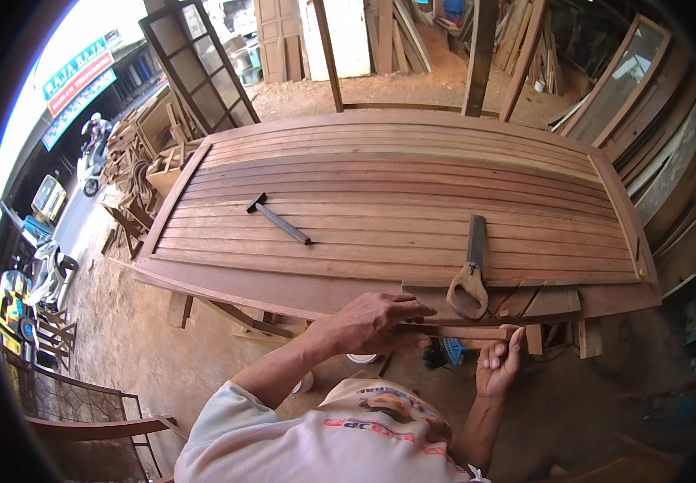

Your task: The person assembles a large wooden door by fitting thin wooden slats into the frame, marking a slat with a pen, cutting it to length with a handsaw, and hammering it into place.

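A short reddish-brown wooden strip (pixel 464 332) is held level in front of me, just off the near edge of a large slatted wooden panel (pixel 307 278). Its left end lies in my left hand (pixel 373 320), whose fingers close around it. My right hand (pixel 499 364) grips the other end from below, with one finger pointing up along the tip. Just beyond the strip, a handsaw (pixel 468 291) with a wooden handle rests on the panel, blade pointing away. Farther left on the slats lies a hammer (pixel 282 222) with a dark head.
Small wood offcuts (pixel 553 301) lie by the saw at the panel's near edge. Wooden trestle legs (pixel 589 338) show below. A framed glass window (pixel 203 64) stands at the far left, and long boards (pixel 678 173) lean at the right. Parked motorbikes (pixel 48 274) stand at the left.
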A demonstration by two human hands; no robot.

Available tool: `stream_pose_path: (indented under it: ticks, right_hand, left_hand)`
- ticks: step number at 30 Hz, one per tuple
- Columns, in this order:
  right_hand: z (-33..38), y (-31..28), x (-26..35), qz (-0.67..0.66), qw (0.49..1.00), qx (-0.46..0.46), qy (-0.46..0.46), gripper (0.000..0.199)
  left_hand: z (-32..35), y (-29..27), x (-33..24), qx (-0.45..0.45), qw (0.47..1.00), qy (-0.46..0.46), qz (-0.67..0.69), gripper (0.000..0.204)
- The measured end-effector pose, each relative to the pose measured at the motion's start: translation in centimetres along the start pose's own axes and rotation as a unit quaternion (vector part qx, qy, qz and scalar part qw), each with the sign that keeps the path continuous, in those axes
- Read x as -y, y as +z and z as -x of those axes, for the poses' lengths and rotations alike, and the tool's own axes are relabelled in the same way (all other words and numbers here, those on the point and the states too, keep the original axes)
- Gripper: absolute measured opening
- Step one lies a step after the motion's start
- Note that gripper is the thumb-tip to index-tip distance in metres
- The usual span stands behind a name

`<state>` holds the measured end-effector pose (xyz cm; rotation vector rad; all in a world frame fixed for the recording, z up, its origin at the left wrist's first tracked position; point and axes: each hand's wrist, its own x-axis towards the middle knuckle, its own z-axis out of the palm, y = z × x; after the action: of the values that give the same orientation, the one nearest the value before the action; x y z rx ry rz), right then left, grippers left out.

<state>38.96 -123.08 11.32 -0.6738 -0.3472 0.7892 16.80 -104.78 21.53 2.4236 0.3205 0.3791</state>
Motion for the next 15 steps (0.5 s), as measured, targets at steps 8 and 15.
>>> stream_pose_path:
  ticks: [8, 15]
  right_hand:
    - [0.9, -1.5, -2.8, 0.054, 0.986, -0.158, -0.026, 0.032]
    - [2.5, -1.3, -3.6, 0.145, 0.961, -0.235, 0.005, 0.031]
  left_hand:
    - [14.8, -5.4, 9.4, -0.016, 0.950, -0.285, -0.128, 0.069]
    - [21.7, -5.6, 14.2, 0.003, 0.939, -0.310, -0.147, 0.040]
